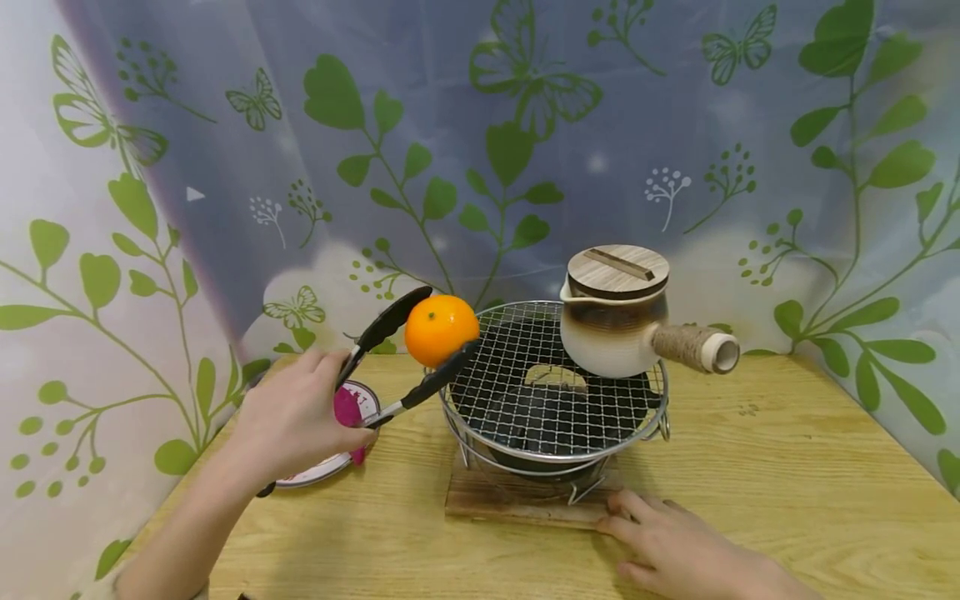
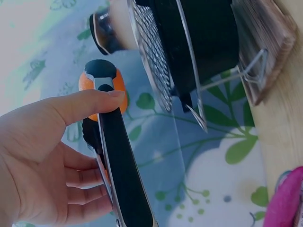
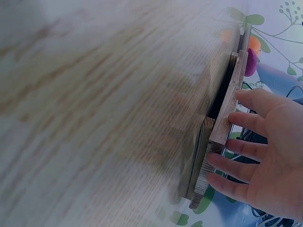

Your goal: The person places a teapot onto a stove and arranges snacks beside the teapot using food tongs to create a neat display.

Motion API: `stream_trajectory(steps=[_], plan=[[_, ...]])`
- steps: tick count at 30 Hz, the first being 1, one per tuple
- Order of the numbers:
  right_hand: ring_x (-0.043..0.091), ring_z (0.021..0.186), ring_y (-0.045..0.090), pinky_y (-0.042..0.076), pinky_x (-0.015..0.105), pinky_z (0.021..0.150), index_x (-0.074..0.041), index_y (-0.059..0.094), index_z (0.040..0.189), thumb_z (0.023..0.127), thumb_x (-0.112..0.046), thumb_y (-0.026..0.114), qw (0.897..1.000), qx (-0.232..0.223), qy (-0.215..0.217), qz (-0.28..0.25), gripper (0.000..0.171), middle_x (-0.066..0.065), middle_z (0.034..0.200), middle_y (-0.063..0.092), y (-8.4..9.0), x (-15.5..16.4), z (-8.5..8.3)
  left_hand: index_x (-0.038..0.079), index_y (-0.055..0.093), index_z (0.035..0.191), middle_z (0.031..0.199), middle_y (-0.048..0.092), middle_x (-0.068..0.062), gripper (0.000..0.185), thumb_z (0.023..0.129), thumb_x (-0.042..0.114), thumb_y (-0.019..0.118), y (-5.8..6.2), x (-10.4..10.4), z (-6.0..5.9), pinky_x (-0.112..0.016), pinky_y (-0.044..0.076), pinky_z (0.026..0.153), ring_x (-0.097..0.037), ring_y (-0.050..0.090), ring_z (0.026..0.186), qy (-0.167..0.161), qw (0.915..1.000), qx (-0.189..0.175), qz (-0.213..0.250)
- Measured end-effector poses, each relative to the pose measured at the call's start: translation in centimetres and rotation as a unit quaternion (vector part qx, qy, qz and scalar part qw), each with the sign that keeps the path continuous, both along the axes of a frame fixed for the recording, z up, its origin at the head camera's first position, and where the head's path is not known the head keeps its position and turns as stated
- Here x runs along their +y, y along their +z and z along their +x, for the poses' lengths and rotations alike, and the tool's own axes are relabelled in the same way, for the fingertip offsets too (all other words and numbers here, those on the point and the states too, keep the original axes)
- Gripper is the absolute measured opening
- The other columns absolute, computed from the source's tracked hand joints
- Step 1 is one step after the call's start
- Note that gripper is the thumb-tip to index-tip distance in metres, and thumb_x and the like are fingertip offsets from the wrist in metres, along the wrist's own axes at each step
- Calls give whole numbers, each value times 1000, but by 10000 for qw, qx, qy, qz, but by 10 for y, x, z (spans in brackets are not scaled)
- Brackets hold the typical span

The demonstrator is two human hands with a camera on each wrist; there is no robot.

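Note:
My left hand [image 1: 296, 412] grips a pair of black-tipped metal tongs [image 1: 438, 375]. Between the tong tips is an orange [image 1: 441, 329], held up at the left edge of a round wire grill rack [image 1: 558, 457]. In the left wrist view the thumb presses along one tong arm [image 2: 120, 156], with the other fingers behind the tongs. Low on the right, my right hand [image 1: 667, 533] touches the front corner of the wooden board [image 1: 517, 500] under the stove. Seen from the right wrist, extended fingers [image 3: 236, 165] rest along the board's edge.
A ceramic pot [image 1: 611, 337] with a wooden lid and rope-wrapped handle stands on the rack's back right, its handle jutting outward. Left of the stove, partly behind the left hand, a plate [image 1: 318, 473] holds a magenta item [image 1: 347, 408]. A patterned curtain [image 1: 450, 167] hangs behind the table.

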State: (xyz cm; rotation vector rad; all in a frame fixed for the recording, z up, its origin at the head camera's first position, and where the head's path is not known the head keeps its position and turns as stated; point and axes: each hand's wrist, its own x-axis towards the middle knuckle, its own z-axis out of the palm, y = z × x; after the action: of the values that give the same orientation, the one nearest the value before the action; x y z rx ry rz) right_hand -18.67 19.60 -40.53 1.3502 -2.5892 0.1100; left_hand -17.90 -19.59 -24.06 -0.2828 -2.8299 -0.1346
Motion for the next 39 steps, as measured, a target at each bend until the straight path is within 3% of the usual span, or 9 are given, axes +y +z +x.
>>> stream_trajectory(steps=[7,17,25,29,39], plan=[[18,90,55,49,35,63,-16,61,115,85,-36,64,10000,44,32,7,37,2,112,48,0,0,0,3,48,130,115,55,-13,87,62,48,78,7,19,4,-44,47,57,-32,59,90,-266,9995,60,-183],[19,89,54,50,37,64,-17,60,116,84,-39,63,9999,52,32,102,38,2,112,48,0,0,-2,3,50,128,110,56,-8,86,61,47,79,10,39,9,-40,48,61,-26,58,94,-783,9963,33,-346],[18,87,54,49,34,62,-15,61,115,85,-37,64,9999,97,131,53,37,4,111,48,-2,1,-3,6,50,129,121,54,-7,84,61,44,79,13,60,6,-42,50,67,-27,57,102,-1124,9927,-92,-432],[18,87,53,49,33,61,-16,60,115,85,-37,63,9999,-73,77,56,37,3,112,48,-2,1,-2,6,50,130,119,54,-7,85,62,47,79,15,72,5,-41,49,68,-26,56,100,-1211,9907,-243,-577],[18,87,52,48,34,62,-16,61,114,84,-36,64,10000,7,59,18,36,3,111,48,-3,1,-3,9,50,129,119,54,-2,85,61,50,78,16,91,-4,-38,47,64,-22,56,96,-1406,9872,-426,-619]])
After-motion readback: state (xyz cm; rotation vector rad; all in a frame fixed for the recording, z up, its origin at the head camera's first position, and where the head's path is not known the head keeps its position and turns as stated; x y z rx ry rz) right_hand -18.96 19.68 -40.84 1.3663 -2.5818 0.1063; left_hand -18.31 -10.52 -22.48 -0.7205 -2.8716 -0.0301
